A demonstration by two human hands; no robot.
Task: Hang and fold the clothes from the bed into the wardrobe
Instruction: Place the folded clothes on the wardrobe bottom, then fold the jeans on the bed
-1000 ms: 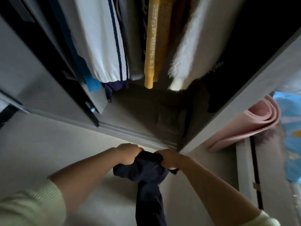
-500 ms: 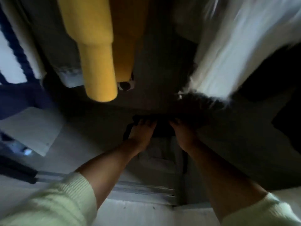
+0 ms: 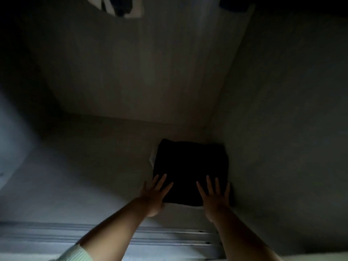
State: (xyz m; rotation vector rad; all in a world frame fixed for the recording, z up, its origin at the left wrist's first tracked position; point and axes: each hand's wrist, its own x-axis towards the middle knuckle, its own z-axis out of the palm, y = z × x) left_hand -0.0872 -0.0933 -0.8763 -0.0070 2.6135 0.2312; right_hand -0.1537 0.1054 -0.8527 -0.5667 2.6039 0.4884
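Flat, spread left hand (image 3: 153,194) and right hand (image 3: 214,196), holding nothing, on apparently folded dark garment (image 3: 190,166) in wardrobe's (image 3: 282,129) right corner; best pressed evenly, edges squared.

Sliding-door track (image 3: 169,240): pale ribbed rails across the bottom of view, two small dark screws near its right end. Pale green ribbed sleeve (image 3: 75,254) at bottom left edge. Bluish-lit surface (image 3: 11,140) at far left, possibly a door panel; too dim to tell.
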